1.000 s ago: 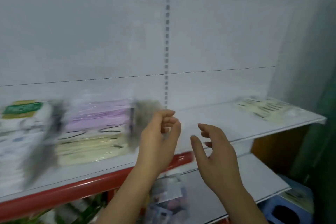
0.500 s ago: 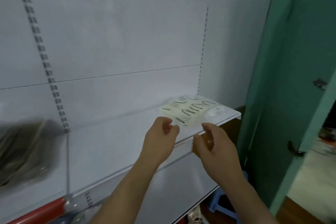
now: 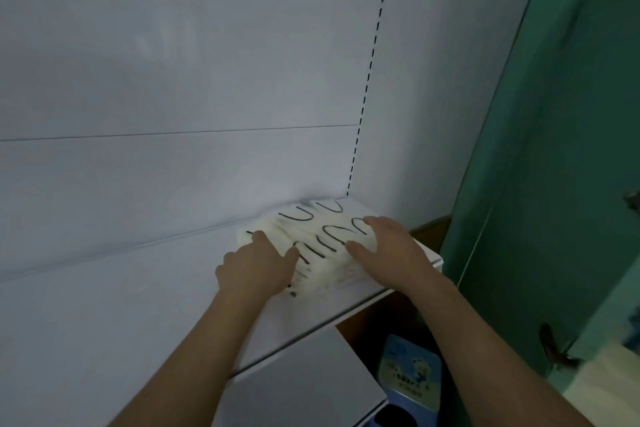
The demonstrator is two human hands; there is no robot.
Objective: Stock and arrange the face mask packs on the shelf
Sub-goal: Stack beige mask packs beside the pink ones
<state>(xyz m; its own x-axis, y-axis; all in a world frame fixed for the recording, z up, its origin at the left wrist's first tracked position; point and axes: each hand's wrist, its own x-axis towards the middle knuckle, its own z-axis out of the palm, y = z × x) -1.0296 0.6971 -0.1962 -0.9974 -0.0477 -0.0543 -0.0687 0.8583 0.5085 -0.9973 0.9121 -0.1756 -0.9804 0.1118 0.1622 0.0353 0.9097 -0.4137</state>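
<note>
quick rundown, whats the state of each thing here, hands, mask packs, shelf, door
left hand: resting on the left end of the packs, fingers loosely bent
right hand: spread flat on the packs' right side
mask packs: cream, lying flat in the shelf's right corner
shelf: white, otherwise bare in view
green door: cannot tell if open

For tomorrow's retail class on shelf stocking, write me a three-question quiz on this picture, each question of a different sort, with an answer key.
1. True or false: the left hand and the right hand both touch the cream face mask packs.
2. Multiple choice: where on the white shelf do the packs lie? A. at its left end B. in its right back corner C. hanging over the front edge
3. Fill in: right of the shelf stands a ____ door.

Key: 1 true; 2 B; 3 green
</note>
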